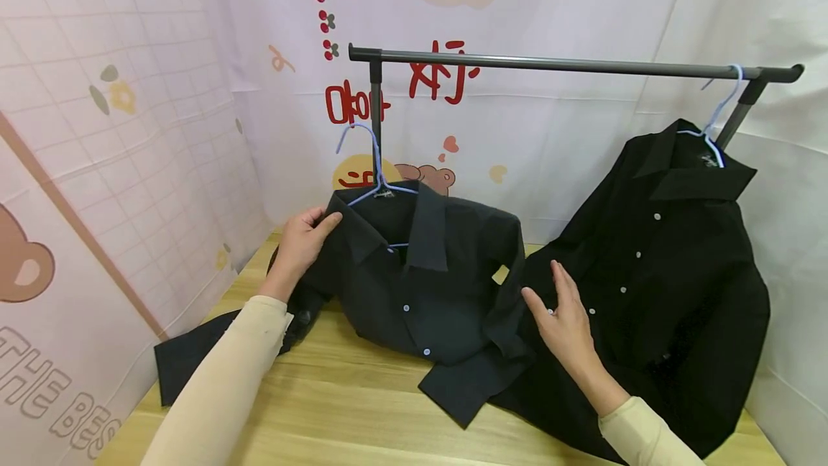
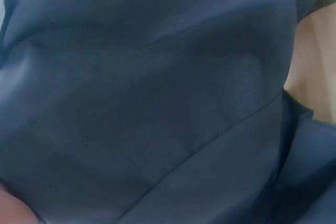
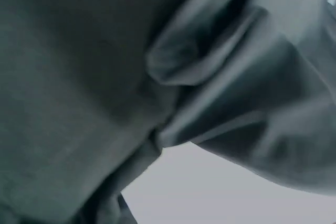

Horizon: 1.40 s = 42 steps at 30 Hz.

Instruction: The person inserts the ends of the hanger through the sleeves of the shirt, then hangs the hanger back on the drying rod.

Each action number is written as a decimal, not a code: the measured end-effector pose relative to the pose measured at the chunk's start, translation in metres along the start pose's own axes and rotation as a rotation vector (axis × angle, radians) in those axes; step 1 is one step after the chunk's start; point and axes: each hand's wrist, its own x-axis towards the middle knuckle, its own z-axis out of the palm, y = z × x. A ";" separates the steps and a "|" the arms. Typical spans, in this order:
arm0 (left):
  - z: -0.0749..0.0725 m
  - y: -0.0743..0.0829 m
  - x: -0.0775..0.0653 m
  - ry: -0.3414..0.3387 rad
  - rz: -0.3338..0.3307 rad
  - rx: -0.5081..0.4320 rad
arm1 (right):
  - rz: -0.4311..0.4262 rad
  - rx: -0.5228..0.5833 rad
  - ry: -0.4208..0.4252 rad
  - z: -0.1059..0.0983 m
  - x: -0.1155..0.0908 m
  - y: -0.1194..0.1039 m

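A black button-up shirt is spread in the middle of the head view, its collar upright and its lower part on the table. Inside its collar sits a light-blue hanger, with the hook standing free below the rail. My left hand pinches the shirt's left-side shoulder near the collar between thumb and fingers. Beside the shirt's other sleeve, my right hand is spread with straight fingers, holding nothing. Black cloth fills most of the left wrist view, and folded dark cloth most of the right wrist view.
A grey metal rack stands behind the shirt. Another black shirt hangs from its right end on a blue hanger, the hem reaching the wooden table. Printed cloth forms the walls behind and left.
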 end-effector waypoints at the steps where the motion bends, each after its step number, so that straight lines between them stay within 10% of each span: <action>1: 0.002 0.000 -0.001 -0.039 -0.003 0.005 | -0.047 0.001 0.039 0.000 0.002 -0.003; 8: 0.021 0.001 -0.009 -0.234 -0.040 0.001 | -0.398 -0.150 0.182 0.005 0.018 -0.024; 14: 0.037 0.005 -0.014 -0.312 0.025 0.044 | -0.549 -0.196 0.133 0.012 0.023 -0.034; 35: 0.053 0.004 -0.026 -0.340 0.090 0.020 | -0.288 0.061 -0.105 0.026 0.021 -0.062; 42: 0.057 0.007 -0.029 -0.326 0.067 0.096 | -0.287 0.011 -0.028 0.032 0.019 -0.065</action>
